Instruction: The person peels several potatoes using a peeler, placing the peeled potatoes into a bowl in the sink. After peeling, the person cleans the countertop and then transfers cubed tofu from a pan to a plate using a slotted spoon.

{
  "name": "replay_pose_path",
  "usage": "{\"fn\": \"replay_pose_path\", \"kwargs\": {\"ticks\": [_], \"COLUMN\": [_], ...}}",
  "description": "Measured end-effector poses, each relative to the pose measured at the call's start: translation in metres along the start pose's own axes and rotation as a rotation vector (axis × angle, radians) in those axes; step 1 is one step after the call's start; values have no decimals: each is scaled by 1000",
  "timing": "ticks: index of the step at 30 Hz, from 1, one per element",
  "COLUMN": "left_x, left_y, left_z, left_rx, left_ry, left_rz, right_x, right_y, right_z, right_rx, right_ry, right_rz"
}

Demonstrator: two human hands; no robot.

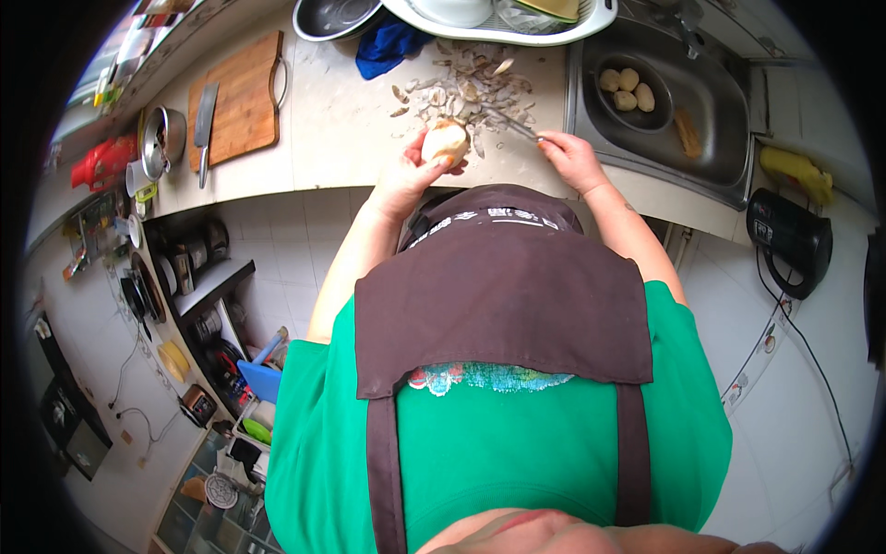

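In my left hand (pixel 422 170) is a mostly peeled potato (pixel 445 141), pale with a few brown patches near its top. My right hand (pixel 572 161) grips a metal peeler (pixel 511 124) by its handle end, its far end pointing left over the scraps. Blade and potato are apart. A loose heap of peelings (pixel 474 90) covers the countertop (pixel 339 118) just beyond both hands. Over in the sink (pixel 720 104), several peeled potatoes (pixel 626 88) sit in a dark metal bowl (pixel 651 118).
A cleaver (pixel 205 124) lies on a wooden cutting board (pixel 242 104) at the left. Behind the peelings are a blue cloth (pixel 389 47), a dark bowl (pixel 333 17) and a white dish rack (pixel 477 33). A brown elongated item (pixel 687 131) rests in the sink beside the bowl.
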State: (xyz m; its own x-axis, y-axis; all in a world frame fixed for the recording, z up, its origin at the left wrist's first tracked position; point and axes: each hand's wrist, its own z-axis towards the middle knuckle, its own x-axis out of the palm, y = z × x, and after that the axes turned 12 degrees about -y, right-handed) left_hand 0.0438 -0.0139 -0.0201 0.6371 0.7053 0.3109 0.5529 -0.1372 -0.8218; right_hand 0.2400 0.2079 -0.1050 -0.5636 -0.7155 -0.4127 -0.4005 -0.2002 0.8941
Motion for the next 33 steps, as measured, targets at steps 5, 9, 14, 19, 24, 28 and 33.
{"fn": "replay_pose_path", "kwargs": {"ticks": [5,9,14,19,24,28,33], "left_x": [-4,1,13,4,1,1,1], "left_y": [10,15,7,-1,8,16,15], "left_z": [13,18,9,9,14,19,14], "left_rx": [-88,-141,-112,-123,-176,-183,-134], "left_ry": [-108,-30,59,118,25,45,75], "left_rz": [13,-42,-113,-253,-374,-332,-224], "right_x": [4,26,21,19,21,23,25], "right_y": [46,102,75,15,49,113,74], "right_z": [-5,-13,-8,-13,-7,-13,-6], "right_rx": [-200,-542,-418,-69,-197,-465,-370], "right_ry": [-124,-131,-69,-52,-159,-139,-52], "right_rz": [-32,-117,100,234,165,-38,222]}}
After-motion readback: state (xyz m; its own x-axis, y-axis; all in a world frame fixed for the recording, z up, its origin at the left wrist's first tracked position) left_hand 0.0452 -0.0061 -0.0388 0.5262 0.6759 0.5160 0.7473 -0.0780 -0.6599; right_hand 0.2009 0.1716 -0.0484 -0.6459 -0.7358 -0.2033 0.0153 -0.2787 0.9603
